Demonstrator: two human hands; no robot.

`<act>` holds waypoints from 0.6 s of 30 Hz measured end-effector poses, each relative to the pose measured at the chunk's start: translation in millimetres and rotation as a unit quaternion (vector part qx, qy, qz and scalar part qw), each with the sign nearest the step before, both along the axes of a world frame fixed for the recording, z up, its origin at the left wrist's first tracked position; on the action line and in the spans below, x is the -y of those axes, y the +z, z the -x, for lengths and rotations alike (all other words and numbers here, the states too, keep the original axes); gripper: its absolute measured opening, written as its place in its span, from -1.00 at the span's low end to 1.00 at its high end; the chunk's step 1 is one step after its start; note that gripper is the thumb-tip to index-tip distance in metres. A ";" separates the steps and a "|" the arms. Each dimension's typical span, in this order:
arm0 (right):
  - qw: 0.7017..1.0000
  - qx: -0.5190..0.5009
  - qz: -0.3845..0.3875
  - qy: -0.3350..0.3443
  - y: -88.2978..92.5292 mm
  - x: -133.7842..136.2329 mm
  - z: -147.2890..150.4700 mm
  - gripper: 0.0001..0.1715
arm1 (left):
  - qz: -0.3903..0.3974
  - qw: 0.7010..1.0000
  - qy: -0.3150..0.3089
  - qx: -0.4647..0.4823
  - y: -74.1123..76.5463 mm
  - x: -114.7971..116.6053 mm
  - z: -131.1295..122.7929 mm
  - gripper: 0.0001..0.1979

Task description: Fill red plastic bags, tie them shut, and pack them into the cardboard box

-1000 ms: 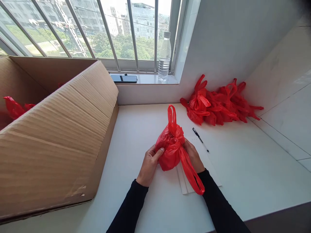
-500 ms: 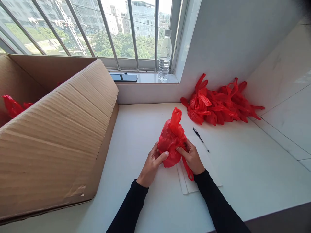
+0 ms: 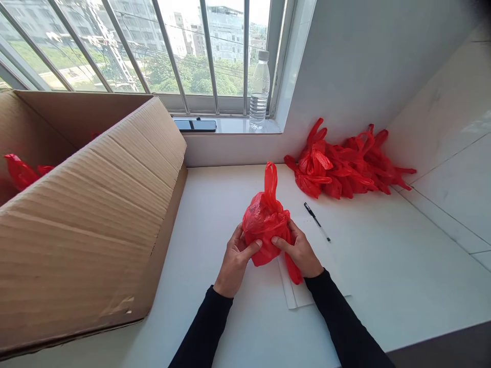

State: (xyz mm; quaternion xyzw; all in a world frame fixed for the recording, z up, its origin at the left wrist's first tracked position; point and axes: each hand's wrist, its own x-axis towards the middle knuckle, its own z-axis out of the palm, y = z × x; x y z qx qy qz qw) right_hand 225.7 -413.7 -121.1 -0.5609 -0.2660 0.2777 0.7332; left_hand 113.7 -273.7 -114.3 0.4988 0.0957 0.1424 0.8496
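Holding a red plastic carrier bag (image 3: 264, 225), we have our left hand (image 3: 233, 260) and our right hand (image 3: 302, 253) on its two sides. Both hands are curled and pinching the bag, thumbs on the near face, most fingers hidden behind. The bag is over the white table (image 3: 207, 204), and we cannot tell if its bottom touches down. One loop handle (image 3: 270, 181) sticks up, and one strip (image 3: 294, 271) hangs by our right hand, over the white paper (image 3: 293, 297). We think the bag is light, with thin, soft, slippery skin that can rip if it is tugged. What is inside is hidden, so we cannot tell if it can break. The full sides look best to hold. On our left, the cardboard box (image 3: 95, 220) has a slanting top edge that could snag the bag. The white table shows between box and bag, giving us room to move. The table's near edge runs by our right sleeve (image 3: 349, 322). The black pen (image 3: 317, 222) lies near our right hand, and the pile of red bags (image 3: 341, 166) sits against the wall (image 3: 345, 76).
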 end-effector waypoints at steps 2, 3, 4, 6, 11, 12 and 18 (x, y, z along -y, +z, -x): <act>1.000 -0.017 -0.012 -0.021 -1.8 -0.8 -0.4 -0.47 | 0.008 1.000 -0.020 0.001 0.8 -0.6 0.4 -0.44; 0.999 -0.023 -0.018 -0.031 -2.7 -1.0 -0.7 -0.49 | 0.011 0.999 -0.030 0.000 1.2 -0.8 0.6 -0.40; 0.999 -0.028 -0.023 -0.040 -3.3 -1.0 -1.1 -0.50 | 0.012 0.999 -0.039 -0.001 1.6 -0.9 0.9 -0.37; 0.998 -0.032 -0.024 -0.048 -3.9 -0.8 -1.5 -0.52 | 0.013 0.999 -0.048 -0.007 2.3 -1.0 1.2 -0.35; 0.998 -0.023 -0.018 -0.055 -4.6 0.7 0.3 -0.54 | 0.001 0.999 -0.026 -0.035 -1.4 0.0 0.6 -0.38; 0.998 -0.012 -0.014 -0.058 -5.6 1.2 0.8 -0.54 | -0.005 0.999 -0.007 -0.044 -3.9 -0.1 0.3 -0.39; 0.992 0.103 0.044 -0.056 -11.6 3.6 3.4 -0.65 | -0.064 0.985 0.144 -0.067 -13.4 -6.8 1.3 -0.55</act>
